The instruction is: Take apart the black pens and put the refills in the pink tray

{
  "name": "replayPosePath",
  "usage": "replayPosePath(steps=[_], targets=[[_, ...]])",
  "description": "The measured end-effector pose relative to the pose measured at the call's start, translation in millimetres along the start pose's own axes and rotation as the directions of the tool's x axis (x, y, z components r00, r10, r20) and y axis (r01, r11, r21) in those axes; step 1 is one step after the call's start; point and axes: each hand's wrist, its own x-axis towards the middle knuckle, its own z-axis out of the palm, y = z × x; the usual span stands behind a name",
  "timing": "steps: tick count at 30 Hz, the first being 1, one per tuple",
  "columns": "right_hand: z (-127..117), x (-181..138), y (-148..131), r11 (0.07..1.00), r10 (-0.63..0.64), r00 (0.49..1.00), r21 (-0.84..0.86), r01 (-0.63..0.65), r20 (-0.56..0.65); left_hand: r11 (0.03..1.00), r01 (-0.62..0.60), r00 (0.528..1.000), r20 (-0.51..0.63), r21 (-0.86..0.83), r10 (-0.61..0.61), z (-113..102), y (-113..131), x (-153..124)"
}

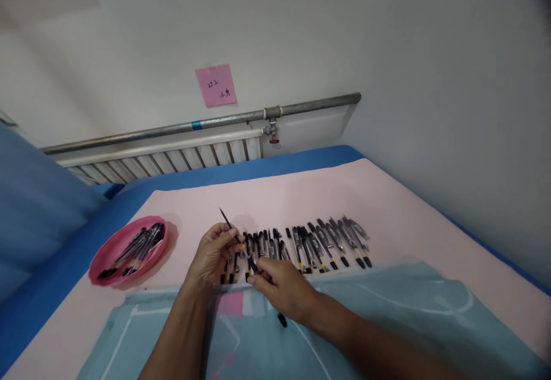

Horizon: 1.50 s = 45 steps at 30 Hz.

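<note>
We see dim, flat, greyish light. Near the left edge of the worktop (pixel 267 196), a soft shadow falls right of the bowl (pixel 112 245). Our view's top corners darken, and the right forearm (pixel 348 325) blurs slightly.

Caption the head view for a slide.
Hands at work: slim dark rod in the left, pens on pink surface, more in a pink bowl.

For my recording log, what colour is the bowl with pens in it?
Pink; the bowl shows best in the head view, the only one.
</note>
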Motion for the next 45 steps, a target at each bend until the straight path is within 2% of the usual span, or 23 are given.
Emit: replayPosePath(steps=[28, 34, 40, 42, 44, 45], targets=[[-1.2, -1.7, 0.3, 1.0, -0.023, 1.0, 0.021, 0.023, 0.011, 1.0, -0.003, 1.0, -0.02, 0.009, 0.003, 2.7, -0.4, -2.0], [-1.2, -0.4, 0.3, 0.999, -0.032, 0.999, 0.017, 0.032, -0.009, 0.999, 0.027, 0.999, 0.028, 0.018, -0.028, 4.9, -4.3, -4.8], [-3.1, 0.8, -0.3, 0.999, -0.039, 0.999, 0.036, 0.04, -0.038, 0.995, 0.074, 0.982, 0.17, 0.071, -0.085, 2.9, -1.4, -8.0], [-4.0, 0.8, -0.1, 0.997, -0.046, 0.997, 0.06, 0.05, -0.059, 0.998, 0.056, 0.992, 0.111, 0.038, -0.06, -4.4, 4.4, -3.6], [-4.8, 0.8, 0.4, 0.994, -0.049, 0.995, 0.091, 0.057, -0.083, 0.999, -0.035, 0.999, -0.037, 0.024, 0.036, -18.0, 11.3, 2.9], [-5.1, 0.8, 0.8, 0.993, -0.046, 0.995, 0.108, 0.056, -0.091, 0.994, -0.089, 0.988, -0.123, 0.063, 0.097, -27.1, 14.5, 6.3]])
